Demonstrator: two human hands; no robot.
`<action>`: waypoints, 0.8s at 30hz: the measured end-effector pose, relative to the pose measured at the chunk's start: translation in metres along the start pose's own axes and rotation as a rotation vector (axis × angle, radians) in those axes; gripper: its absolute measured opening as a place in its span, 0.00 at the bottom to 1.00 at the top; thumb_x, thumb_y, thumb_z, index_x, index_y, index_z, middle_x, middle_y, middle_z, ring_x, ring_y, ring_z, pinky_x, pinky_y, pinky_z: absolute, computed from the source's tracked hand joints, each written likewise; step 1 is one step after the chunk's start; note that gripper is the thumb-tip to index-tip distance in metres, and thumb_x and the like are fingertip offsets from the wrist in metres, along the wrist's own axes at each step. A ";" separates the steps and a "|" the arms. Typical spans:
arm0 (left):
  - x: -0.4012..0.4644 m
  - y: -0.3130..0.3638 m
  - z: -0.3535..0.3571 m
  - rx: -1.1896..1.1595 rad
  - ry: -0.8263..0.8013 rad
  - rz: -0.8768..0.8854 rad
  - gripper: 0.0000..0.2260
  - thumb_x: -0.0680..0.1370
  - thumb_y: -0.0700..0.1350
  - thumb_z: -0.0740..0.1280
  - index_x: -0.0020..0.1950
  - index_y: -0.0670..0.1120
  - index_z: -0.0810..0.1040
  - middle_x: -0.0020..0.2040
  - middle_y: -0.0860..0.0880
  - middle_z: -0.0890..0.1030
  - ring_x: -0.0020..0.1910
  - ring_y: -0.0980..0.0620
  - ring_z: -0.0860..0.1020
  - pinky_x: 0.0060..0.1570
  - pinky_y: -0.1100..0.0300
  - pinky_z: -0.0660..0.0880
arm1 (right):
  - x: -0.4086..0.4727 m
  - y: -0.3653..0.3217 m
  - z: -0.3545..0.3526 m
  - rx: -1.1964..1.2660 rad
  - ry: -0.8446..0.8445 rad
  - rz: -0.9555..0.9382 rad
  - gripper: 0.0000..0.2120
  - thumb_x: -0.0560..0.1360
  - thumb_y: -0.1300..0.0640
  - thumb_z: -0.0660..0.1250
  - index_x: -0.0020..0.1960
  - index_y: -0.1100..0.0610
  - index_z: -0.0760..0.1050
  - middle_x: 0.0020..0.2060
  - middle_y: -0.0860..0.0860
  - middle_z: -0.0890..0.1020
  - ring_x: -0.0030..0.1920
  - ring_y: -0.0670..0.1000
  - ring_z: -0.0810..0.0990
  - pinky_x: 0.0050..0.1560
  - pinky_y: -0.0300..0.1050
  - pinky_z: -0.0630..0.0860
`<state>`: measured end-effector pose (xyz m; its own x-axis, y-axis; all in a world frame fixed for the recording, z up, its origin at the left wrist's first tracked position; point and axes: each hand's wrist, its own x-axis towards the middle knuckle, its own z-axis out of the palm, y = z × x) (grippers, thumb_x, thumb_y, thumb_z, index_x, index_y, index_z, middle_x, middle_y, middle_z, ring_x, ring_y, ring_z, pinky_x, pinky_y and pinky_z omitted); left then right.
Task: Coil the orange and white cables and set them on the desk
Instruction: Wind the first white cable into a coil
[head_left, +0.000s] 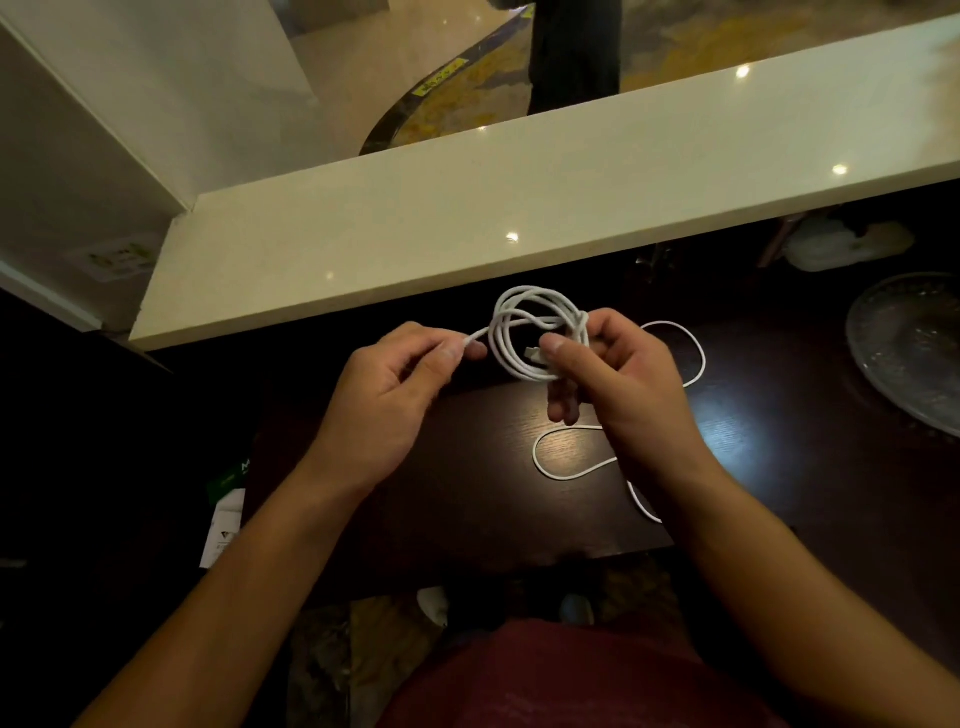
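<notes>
A white cable (511, 332) is wound into several loops held above the dark wooden desk (467, 467). My right hand (618, 379) grips the coil, thumb pressed on its lower right side next to a white plug. My left hand (395, 395) pinches a strand of the same cable between thumb and forefinger, just left of the coil. The loose remainder of the white cable (566, 470) trails in curves on the desk under and behind my right hand. No orange cable is in view.
A raised cream counter ledge (519, 208) runs across behind the desk. A glass plate (914, 348) lies at the right edge, a crumpled white bag (841, 244) behind it. White and green papers (226, 514) lie at the desk's left. A person's legs stand beyond the counter.
</notes>
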<state>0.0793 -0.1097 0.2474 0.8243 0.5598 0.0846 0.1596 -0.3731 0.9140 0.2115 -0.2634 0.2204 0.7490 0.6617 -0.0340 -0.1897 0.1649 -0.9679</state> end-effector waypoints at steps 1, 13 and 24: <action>-0.001 0.001 0.000 -0.077 -0.023 -0.031 0.12 0.82 0.46 0.62 0.55 0.47 0.86 0.40 0.55 0.77 0.39 0.56 0.74 0.40 0.60 0.71 | 0.000 0.000 0.001 -0.008 0.004 -0.001 0.12 0.78 0.64 0.70 0.51 0.73 0.71 0.30 0.59 0.77 0.25 0.52 0.76 0.29 0.46 0.69; -0.006 0.000 -0.008 -0.419 -0.201 -0.116 0.11 0.78 0.51 0.68 0.49 0.44 0.84 0.33 0.46 0.70 0.30 0.52 0.67 0.32 0.61 0.65 | 0.000 0.013 0.004 -0.193 0.032 -0.023 0.09 0.76 0.65 0.72 0.46 0.67 0.72 0.29 0.58 0.78 0.25 0.54 0.76 0.25 0.42 0.70; -0.010 -0.003 0.010 -0.182 -0.097 -0.036 0.10 0.73 0.54 0.75 0.42 0.49 0.79 0.34 0.54 0.78 0.33 0.59 0.74 0.35 0.66 0.71 | -0.004 0.014 0.011 -0.267 -0.046 -0.066 0.09 0.75 0.63 0.73 0.42 0.62 0.73 0.26 0.55 0.78 0.23 0.50 0.75 0.26 0.42 0.71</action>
<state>0.0758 -0.1219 0.2397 0.8696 0.4934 0.0205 0.0958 -0.2093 0.9731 0.1990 -0.2561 0.2095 0.7234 0.6894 0.0366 0.0374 0.0138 -0.9992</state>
